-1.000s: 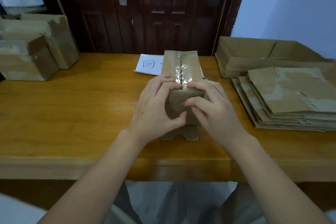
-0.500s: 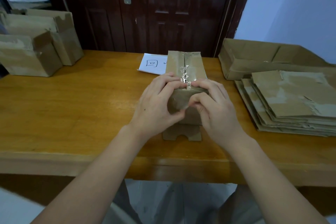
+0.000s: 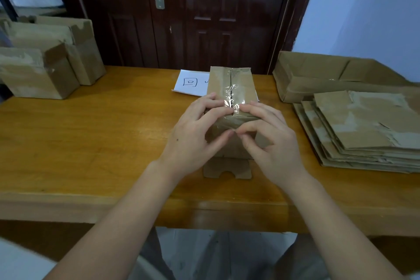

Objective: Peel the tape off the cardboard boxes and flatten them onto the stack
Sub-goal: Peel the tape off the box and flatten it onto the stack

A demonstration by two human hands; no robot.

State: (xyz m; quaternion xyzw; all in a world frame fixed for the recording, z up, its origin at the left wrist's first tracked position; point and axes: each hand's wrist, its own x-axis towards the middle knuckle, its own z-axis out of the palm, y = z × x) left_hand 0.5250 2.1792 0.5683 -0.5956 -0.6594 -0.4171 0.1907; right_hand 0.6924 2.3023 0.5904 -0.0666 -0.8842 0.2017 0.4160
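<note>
A small brown cardboard box (image 3: 231, 85) stands in the middle of the wooden table (image 3: 91, 143), with a strip of clear tape (image 3: 232, 98) running along its top seam. My left hand (image 3: 195, 136) grips the box's near left corner, fingers over the top edge and thumb on the front face. My right hand (image 3: 270, 141) holds the near right corner, fingers on the top edge by the tape and thumb curled against the front face. A loose bottom flap (image 3: 227, 169) sticks out toward me. The stack of flattened boxes (image 3: 363, 134) lies at the right.
Several taped boxes (image 3: 45, 61) stand at the far left of the table. A white paper sheet (image 3: 193, 83) lies behind the held box. An opened, partly collapsed box (image 3: 329, 75) sits behind the stack. A dark door is behind the table.
My right thumb has curled in and moved up the front face toward my left thumb. Both hands stay on the box's near end; the view has shifted slightly.
</note>
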